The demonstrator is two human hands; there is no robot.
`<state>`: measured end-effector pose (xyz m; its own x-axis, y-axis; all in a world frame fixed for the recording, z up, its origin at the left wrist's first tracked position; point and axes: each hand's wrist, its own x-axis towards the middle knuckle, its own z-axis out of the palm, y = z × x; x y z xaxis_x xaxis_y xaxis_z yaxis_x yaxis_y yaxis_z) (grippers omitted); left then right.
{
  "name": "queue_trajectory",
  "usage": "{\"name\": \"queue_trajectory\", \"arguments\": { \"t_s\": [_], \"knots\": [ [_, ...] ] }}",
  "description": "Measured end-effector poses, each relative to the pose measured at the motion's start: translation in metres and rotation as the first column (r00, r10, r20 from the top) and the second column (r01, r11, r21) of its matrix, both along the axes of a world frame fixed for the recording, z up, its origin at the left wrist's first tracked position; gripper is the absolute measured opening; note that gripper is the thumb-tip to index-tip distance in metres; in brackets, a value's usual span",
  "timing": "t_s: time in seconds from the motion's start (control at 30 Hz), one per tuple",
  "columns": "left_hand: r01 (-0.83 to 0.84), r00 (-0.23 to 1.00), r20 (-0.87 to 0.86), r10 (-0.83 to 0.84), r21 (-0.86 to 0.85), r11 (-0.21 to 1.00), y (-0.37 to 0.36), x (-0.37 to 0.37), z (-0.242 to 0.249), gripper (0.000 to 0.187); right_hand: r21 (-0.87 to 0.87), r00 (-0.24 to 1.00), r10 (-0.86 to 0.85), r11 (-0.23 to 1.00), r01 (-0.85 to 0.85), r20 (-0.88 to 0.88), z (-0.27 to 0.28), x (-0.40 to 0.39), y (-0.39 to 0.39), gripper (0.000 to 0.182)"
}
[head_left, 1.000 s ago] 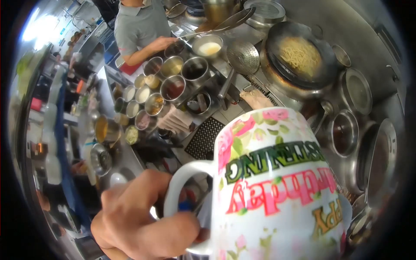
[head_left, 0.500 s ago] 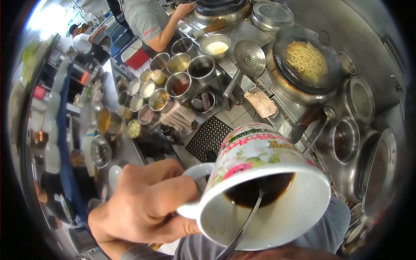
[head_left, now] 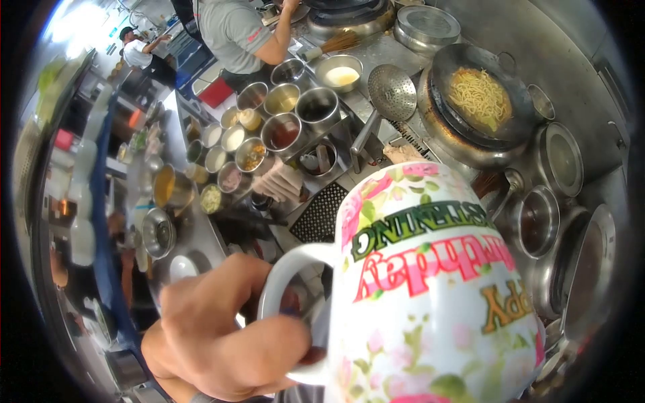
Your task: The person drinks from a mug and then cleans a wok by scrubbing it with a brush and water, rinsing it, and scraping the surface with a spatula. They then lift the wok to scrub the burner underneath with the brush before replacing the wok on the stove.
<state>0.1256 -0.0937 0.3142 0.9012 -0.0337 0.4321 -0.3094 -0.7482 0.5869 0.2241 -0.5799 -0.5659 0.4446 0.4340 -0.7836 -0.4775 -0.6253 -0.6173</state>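
My left hand is closed around the handle of a white mug printed with pink flowers, green leaves and upside-down birthday lettering. The mug is tipped up close in front of the camera, its base toward the stove and its mouth turned down toward me. Its rim and inside are out of sight, and so are the dark liquid and spoon that were in it. My right hand is not visible.
Noodles lie in a wok on the stove at the right, beside a perforated ladle. Metal containers of sauces and ingredients stand left of centre. A co-worker in a grey shirt stands at the back; another person is farther off.
The mug has tipped up, so its printed outside now faces the camera instead of its open mouth with dark liquid and a spoon. My left hand has kept its grip on the handle.
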Motion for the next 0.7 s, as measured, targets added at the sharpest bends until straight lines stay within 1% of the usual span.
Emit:
{"name": "queue_trajectory", "arguments": {
  "t_s": [0.03,0.07,0.1,0.13,0.17,0.2,0.27,0.3,0.37,0.4,0.43,0.47,0.7],
  "knots": [
    [0.001,1.000,0.000,-0.001,0.000,1.000,0.000,-0.002,0.004,0.067,-0.047,0.988,0.135,0.990,-0.131,0.079,0.001,0.000,0.000,0.018],
    [-0.056,0.994,-0.083,0.068,0.129,0.990,0.001,-0.005,0.011,0.044,-0.103,0.952,0.268,0.961,-0.255,0.150,0.002,0.000,0.000,0.018],
    [-0.101,0.977,-0.156,0.145,0.261,0.960,0.000,-0.008,0.015,0.028,-0.167,0.893,0.398,0.914,-0.368,0.212,0.004,-0.001,0.001,0.018],
    [-0.099,0.977,-0.156,0.143,0.263,0.960,-0.001,-0.007,0.015,0.028,-0.238,0.812,0.521,0.851,-0.468,0.263,0.006,-0.001,0.002,0.018],
    [-0.150,0.974,-0.133,0.184,0.230,0.962,-0.005,-0.006,0.014,0.026,-0.313,0.713,0.632,0.773,-0.552,0.305,0.008,0.000,0.004,0.018],
    [-0.200,0.968,-0.111,0.225,0.195,0.960,-0.008,-0.005,0.013,0.024,-0.391,0.597,0.730,0.683,-0.617,0.333,0.011,0.001,0.007,0.018],
    [-0.221,0.969,-0.077,0.236,0.170,0.960,-0.011,-0.005,0.009,0.026,-0.550,0.328,0.879,0.473,-0.688,0.345,0.019,0.003,0.011,0.018],
    [-0.243,0.967,-0.047,0.252,0.141,0.960,-0.012,-0.005,0.008,0.027,-0.626,0.182,0.927,0.358,-0.693,0.329,0.024,0.003,0.013,0.019],
    [-0.235,0.967,-0.060,0.246,0.149,0.961,-0.011,-0.005,0.009,0.027,-0.759,-0.117,0.960,0.122,-0.640,0.253,0.036,0.003,0.017,0.019],
    [-0.229,0.967,-0.073,0.242,0.155,0.961,-0.011,-0.005,0.010,0.028,-0.759,-0.116,0.960,0.124,-0.639,0.255,0.053,0.005,0.023,0.019],
    [-0.223,0.967,-0.087,0.239,0.161,0.961,-0.011,-0.005,0.010,0.028,-0.584,0.558,0.800,0.567,-0.581,0.221,0.084,0.008,0.034,0.019],
    [-0.217,0.967,-0.101,0.236,0.167,0.962,-0.010,-0.006,0.011,0.028,-0.454,0.962,0.270,0.861,-0.229,0.028,0.102,0.009,0.041,0.020],
    [-0.185,0.955,-0.196,0.222,0.194,0.964,-0.002,-0.006,0.016,0.032,-0.354,0.944,0.314,0.898,-0.263,0.096,0.105,0.014,0.036,0.020]
  ]
}}
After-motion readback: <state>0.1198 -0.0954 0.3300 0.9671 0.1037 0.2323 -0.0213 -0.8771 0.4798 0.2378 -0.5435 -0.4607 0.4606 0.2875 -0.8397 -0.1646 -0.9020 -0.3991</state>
